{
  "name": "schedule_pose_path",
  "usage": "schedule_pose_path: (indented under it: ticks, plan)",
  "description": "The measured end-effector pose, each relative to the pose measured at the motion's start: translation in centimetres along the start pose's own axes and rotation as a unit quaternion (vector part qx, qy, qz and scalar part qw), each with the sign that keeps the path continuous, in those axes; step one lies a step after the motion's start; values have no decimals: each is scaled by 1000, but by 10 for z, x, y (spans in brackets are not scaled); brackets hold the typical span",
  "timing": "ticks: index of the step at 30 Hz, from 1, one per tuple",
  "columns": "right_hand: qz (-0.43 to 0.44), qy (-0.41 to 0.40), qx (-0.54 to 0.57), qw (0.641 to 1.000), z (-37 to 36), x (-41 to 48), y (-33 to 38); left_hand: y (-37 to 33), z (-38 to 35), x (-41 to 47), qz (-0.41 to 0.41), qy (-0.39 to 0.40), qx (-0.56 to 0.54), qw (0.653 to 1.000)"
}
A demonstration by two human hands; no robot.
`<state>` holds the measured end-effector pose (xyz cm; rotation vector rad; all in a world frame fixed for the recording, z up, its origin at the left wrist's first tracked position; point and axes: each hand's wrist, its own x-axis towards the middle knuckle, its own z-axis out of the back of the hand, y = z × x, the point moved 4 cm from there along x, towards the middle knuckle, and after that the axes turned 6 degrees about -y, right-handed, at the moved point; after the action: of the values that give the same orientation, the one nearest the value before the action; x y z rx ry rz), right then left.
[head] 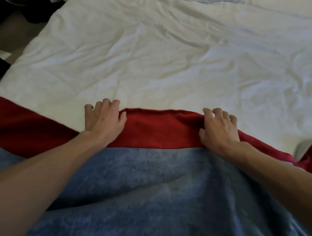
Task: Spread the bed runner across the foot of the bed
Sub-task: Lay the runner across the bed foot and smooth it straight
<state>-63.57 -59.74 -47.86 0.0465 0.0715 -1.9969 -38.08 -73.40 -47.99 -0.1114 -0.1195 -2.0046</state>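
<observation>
In the head view, the bed runner [160,129], a red band with a blue fleece side, lies across the lower frame on the wrinkled white bed [155,54]. The left hand [104,120] and right hand [218,130] each keep a grip clamped on its upper red edge, near centre.

Soft, even light, moderate brightness; source not visible. White bedding [173,55] brightest, near washed out toward far edge, creases marked by faint grey shadows. Blue blanket [146,199] darker, folds in low shade. Top-left corner almost black, detail lost. Whole frame slightly soft, fabric texture smeared, some motion blur. Wide-angle stretch: forearms swell toward lower corners. No hard glare.
</observation>
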Motion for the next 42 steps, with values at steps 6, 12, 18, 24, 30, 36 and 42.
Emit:
schedule_pose_path:
  ticks: [6, 12, 18, 24, 30, 36, 42]
  plan:
    - [103, -22, 39, 994, 22, -15, 69, 39, 20, -37, 48, 4, 9, 999]
    - [202, -24, 39, 978, 37, -44, 139, 93, 39, -87, 103, 3, 29, 994]
    - [229, -17, 63, 971, 43, -65, 211, 159, 49, -117, 120, 7, 24, 992]
    - [225, -5, 85, 971, 42, -70, 293, 238, 49, -119, 111, 7, -8, 994]
    - [207, 11, 94, 974, 36, -65, 381, 313, 48, -122, 64, 25, -87, 994]
    - [221, 18, 73, 972, 33, -50, 432, 360, 39, -110, 39, 25, -87, 995]
    - [183, 27, 48, 981, 38, -21, 446, 377, 31, -93, 98, 53, -60, 992]
